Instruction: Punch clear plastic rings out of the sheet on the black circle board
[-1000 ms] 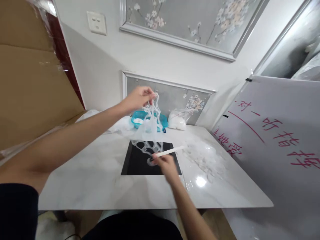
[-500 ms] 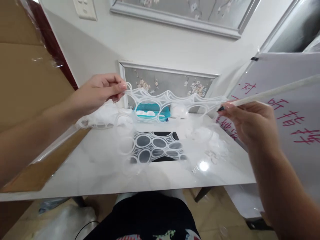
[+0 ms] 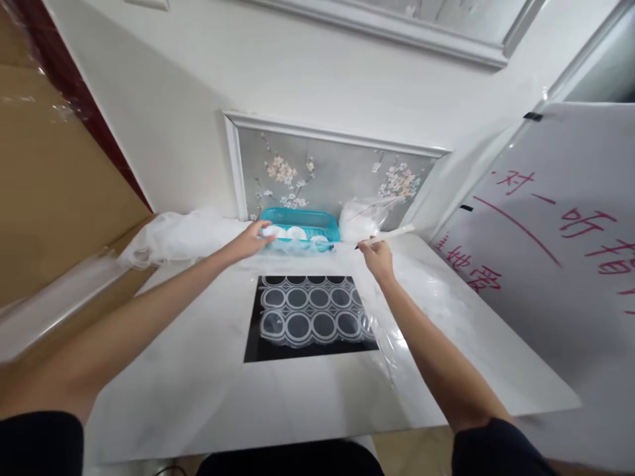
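White lace trim point(image 3: 309, 312) with rows of rings lies over a black sheet point(image 3: 251, 350) on the table. Its far part fades against the white tabletop toward the basket. My left hand point(image 3: 251, 241) is at the front left of a blue plastic basket point(image 3: 325, 217), fingers bent and seemingly pinching the lace's far edge. Round white pieces point(image 3: 296, 233) sit inside the basket. To the right, my right hand point(image 3: 377, 258) grips a white pen-like tool point(image 3: 399, 231), its dark tip pointing left. Whether that hand also holds lace is unclear.
Bunched white lace point(image 3: 183, 235) lies at the back left, near a cardboard sheet point(image 3: 59, 165). A clear bag of white material point(image 3: 360, 221) stands beside the basket. Clear plastic film point(image 3: 391, 350) lies right of the black sheet. A whiteboard point(image 3: 570, 297) rises at the right.
Both hands have moved down and away from me, and closer together. The lace stretched between them is lowered and now lies flatter over the black sheet. My view has shifted too.
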